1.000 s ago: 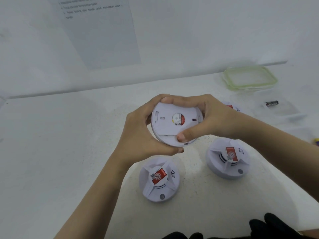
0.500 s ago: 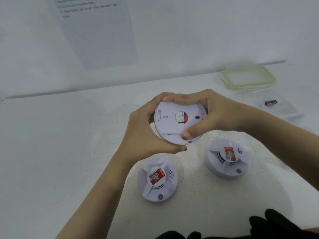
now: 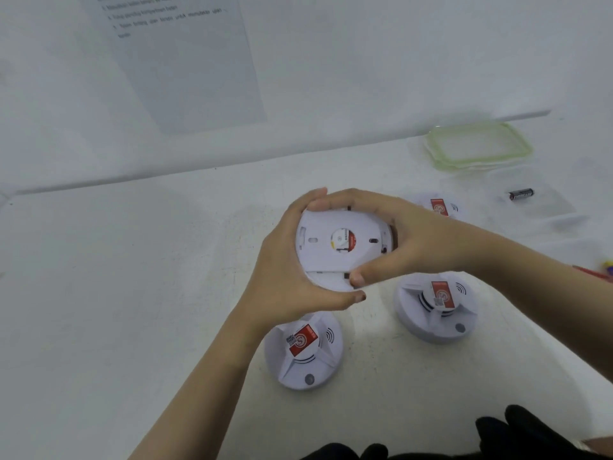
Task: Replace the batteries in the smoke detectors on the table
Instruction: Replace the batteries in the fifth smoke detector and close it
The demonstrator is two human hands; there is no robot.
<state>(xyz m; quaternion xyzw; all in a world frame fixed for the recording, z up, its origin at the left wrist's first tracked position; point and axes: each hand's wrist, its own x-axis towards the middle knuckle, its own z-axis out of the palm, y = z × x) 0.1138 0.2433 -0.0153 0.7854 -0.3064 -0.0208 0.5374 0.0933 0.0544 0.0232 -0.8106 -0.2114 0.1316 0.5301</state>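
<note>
Left hand (image 3: 285,277): clamped round the left and lower rim of the held detector (image 3: 335,247); thumb lies under the bottom edge.
Right hand (image 3: 408,240): clamped on the same unit from the right; fingers over the top rim, thumb pressed on the lower edge of the backplate (image 3: 318,234).
Position: held detector is lifted clear of the table (image 3: 132,293), between both hands, back face tilted toward me.
Plate state: I see a dark gap at the backplate's right edge. I judge it partly turned off the body, not yet free.
Weight: light, I judge; a hollow plastic shell.
Stiffness: rigid; I can see no give under the fingers.
Surface: smooth white plastic, likely slippery. I would grip the rim, not the flat face.
Weak points: I expect small locking tabs at the plate edge, so twist, do not pry.
Hold: one hand round the body's rim, the other on the plate's rim, turning against each other.
Others: front detector (image 3: 303,350) and right detector (image 3: 436,307) sit face up on the table; far detector (image 3: 439,205) is partly hidden behind my right hand.
Spare: battery (image 3: 521,195) lies well apart at far right, near the container (image 3: 477,146).
</note>
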